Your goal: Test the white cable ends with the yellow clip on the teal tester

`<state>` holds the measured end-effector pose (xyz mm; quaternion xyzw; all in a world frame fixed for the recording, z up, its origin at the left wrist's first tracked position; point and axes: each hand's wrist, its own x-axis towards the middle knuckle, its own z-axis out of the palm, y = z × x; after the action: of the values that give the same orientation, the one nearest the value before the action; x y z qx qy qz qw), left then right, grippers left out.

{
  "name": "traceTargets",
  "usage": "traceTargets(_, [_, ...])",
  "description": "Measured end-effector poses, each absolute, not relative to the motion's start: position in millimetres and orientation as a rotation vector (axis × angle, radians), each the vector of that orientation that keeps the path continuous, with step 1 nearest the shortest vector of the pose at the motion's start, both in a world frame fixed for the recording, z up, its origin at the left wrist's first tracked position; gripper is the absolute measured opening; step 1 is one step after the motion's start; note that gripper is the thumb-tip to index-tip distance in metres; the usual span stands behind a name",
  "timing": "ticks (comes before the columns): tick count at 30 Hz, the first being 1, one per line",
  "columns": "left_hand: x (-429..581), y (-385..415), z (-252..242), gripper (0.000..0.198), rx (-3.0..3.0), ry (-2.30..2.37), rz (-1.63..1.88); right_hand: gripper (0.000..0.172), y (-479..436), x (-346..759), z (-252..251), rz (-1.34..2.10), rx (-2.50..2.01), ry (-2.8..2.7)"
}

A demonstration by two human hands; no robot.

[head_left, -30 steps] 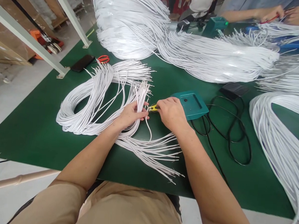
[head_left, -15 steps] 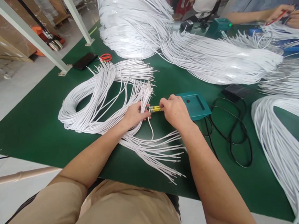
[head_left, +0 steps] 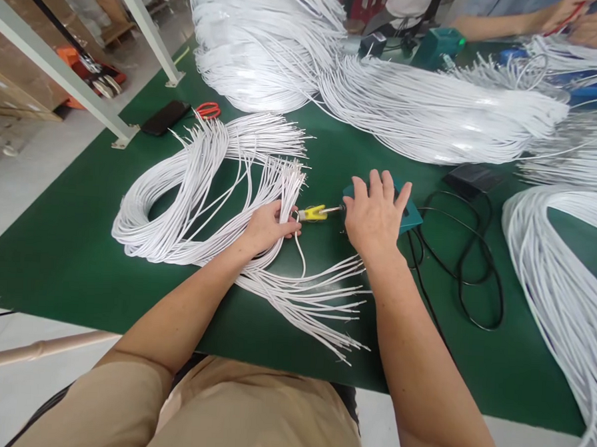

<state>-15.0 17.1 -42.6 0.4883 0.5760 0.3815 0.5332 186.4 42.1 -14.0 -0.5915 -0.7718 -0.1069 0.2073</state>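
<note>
At the far left of the smooth green desk lies a flat black phone, with the glossy red-handled scissors just beside it. Next comes a looped coil of white wires, thin, supple and plastic-coated, with ends fanning out in brush-like tufts. The left hand is closed around a bunch of these at their ends, thumb against fingers. At its fingertips is a yellow spring clip on a slim metal shaft; whether the clip grips a wire end is too small to tell. The right hand is spread wide, seemingly with nothing in its grasp, over a teal tray-topped machine; contact is unclear. The step in hand appears to be working a wire end at the clip, which calls for a steady left hold in line with the shaft. Farther right, a black cord loops loosely beside a thick, bowed wire bundle.
</note>
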Motion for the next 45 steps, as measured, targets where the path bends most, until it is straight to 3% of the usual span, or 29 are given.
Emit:
traceTargets(8, [-25.7,12.4,-24.0,0.043,1.182,1.319,0.911,0.039,38.9,188.6,-12.7,-0.186,-1.603,-2.103])
traceTargets(14, [-22.6,9.0,-16.5,0.043,1.222,1.192,1.044,0.028,-0.8,154.4,11.1,0.450,-0.970,-2.475])
traceTargets(21, [-22.1,10.6,-20.2,0.046,1.143,1.148,1.053,0.022,-28.3,124.5,4.1,0.348,-0.957,-2.929])
traceTargets(28, [-24.1,9.1,-21.0,0.035,1.094,1.238,1.007,0.023,-23.0,141.3,28.0,1.231,-1.233,-2.761])
traceTargets(34, [-18.6,7.7,-22.5,0.029,1.067,1.121,0.979,0.020,9.7,166.2,19.1,1.193,-1.636,-1.841])
traceTargets(39, [-14.0,6.9,-24.5,0.028,1.030,1.094,0.972,0.036,11.6,159.0,4.1,1.151,-1.655,-1.942])
traceTargets(45, [-10.7,7.6,-24.5,0.025,1.060,1.168,1.097,0.025,6.7,143.4,-6.4,1.155,-1.528,-1.940])
